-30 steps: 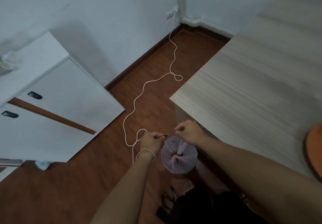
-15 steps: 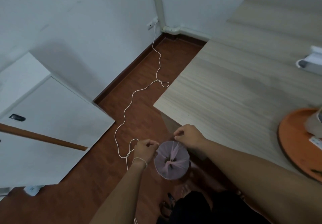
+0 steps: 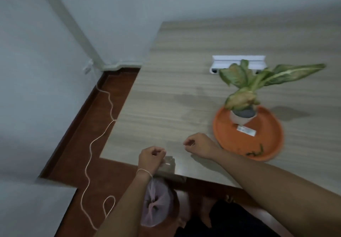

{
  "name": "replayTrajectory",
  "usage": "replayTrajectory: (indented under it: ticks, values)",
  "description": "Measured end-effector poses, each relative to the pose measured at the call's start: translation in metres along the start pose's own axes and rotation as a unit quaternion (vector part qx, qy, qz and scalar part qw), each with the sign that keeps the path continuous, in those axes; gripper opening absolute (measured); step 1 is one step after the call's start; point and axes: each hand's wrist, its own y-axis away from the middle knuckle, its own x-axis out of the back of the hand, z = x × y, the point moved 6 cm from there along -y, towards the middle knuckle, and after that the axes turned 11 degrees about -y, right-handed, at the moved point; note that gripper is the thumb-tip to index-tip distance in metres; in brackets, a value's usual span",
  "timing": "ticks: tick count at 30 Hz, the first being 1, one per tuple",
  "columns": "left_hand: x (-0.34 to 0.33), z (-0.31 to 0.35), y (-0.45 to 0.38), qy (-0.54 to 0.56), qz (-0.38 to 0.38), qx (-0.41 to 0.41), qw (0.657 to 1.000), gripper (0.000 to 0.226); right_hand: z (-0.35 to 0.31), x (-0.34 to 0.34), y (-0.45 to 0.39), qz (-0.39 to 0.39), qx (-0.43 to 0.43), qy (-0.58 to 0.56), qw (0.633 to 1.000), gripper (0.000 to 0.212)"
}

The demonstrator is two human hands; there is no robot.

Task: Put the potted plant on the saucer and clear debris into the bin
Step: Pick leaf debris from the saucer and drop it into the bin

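Note:
A potted plant (image 3: 243,115) with long green and pale leaves, in a small white pot, stands on the orange saucer (image 3: 267,144) on the wooden table. A bit of green debris (image 3: 255,151) lies on the saucer's near rim, and a white label (image 3: 246,130) lies in front of the pot. The bin (image 3: 156,207), lined with a pink bag, sits on the floor below the table edge, partly hidden by my left forearm. My left hand (image 3: 151,158) is curled at the table edge above the bin. My right hand (image 3: 199,145) is curled over the table, left of the saucer. Whether either hand pinches debris is unclear.
A white box-like object (image 3: 238,61) lies behind the plant. A white cord (image 3: 92,144) snakes across the red-brown floor from a wall socket (image 3: 87,68). A white cabinet corner (image 3: 36,209) is at the lower left. My bare feet (image 3: 204,214) stand beside the bin.
The view has swung right, bringing the plant and saucer into sight. Both hands have lifted from over the bin up to the table edge, the right one moving toward the saucer.

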Motion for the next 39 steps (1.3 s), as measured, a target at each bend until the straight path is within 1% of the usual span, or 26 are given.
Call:
replayTrajectory:
  ticks: [1, 3, 6, 10, 12, 15, 18, 20, 23, 25, 29, 33, 39]
  values:
    - [-0.015, 0.017, -0.001, 0.001, -0.020, -0.006, 1.000, 0.008, 0.010, 0.020, 0.007, 0.020, -0.012, -0.009, 1.000, 0.016]
    - [-0.047, 0.047, -0.005, 0.004, -0.063, -0.020, 0.998, 0.002, 0.032, 0.058, 0.021, 0.058, -0.038, -0.030, 0.997, 0.009]
    - [-0.096, 0.090, -0.006, -0.035, -0.131, -0.081, 0.987, 0.009, 0.065, 0.116, 0.038, 0.105, -0.056, 0.013, 0.993, 0.004]
    - [-0.161, 0.142, -0.002, -0.129, -0.185, -0.168, 0.960, 0.018, 0.115, 0.181, 0.058, 0.165, -0.133, 0.089, 0.973, 0.017]
    - [-0.193, 0.161, 0.002, -0.171, -0.205, -0.193, 0.944, 0.023, 0.131, 0.197, 0.064, 0.140, -0.145, 0.152, 0.968, 0.020]
    - [-0.234, 0.177, 0.010, -0.251, -0.245, -0.208, 0.913, 0.031, 0.142, 0.202, 0.066, 0.070, -0.154, 0.237, 0.956, 0.024]
    - [-0.269, 0.184, 0.019, -0.356, -0.278, -0.249, 0.857, 0.037, 0.147, 0.199, 0.067, 0.041, -0.152, 0.271, 0.949, 0.033]
    - [-0.283, 0.184, 0.024, -0.396, -0.296, -0.260, 0.830, 0.034, 0.146, 0.194, 0.068, 0.021, -0.146, 0.277, 0.949, 0.033]
    - [-0.297, 0.183, 0.030, -0.423, -0.305, -0.270, 0.809, 0.024, 0.144, 0.185, 0.069, -0.014, -0.140, 0.265, 0.954, 0.025]
    - [-0.303, 0.183, 0.032, -0.438, -0.301, -0.266, 0.804, 0.022, 0.144, 0.181, 0.068, -0.017, -0.129, 0.260, 0.957, 0.027]
    - [-0.312, 0.188, 0.031, -0.457, -0.283, -0.253, 0.804, 0.022, 0.146, 0.178, 0.065, -0.011, -0.128, 0.243, 0.961, 0.027]
    - [-0.319, 0.188, 0.030, -0.473, -0.272, -0.253, 0.799, 0.021, 0.145, 0.175, 0.066, -0.001, -0.137, 0.240, 0.961, 0.022]
    - [-0.320, 0.189, 0.028, -0.483, -0.243, -0.240, 0.806, 0.022, 0.144, 0.169, 0.066, 0.021, -0.143, 0.239, 0.960, 0.023]
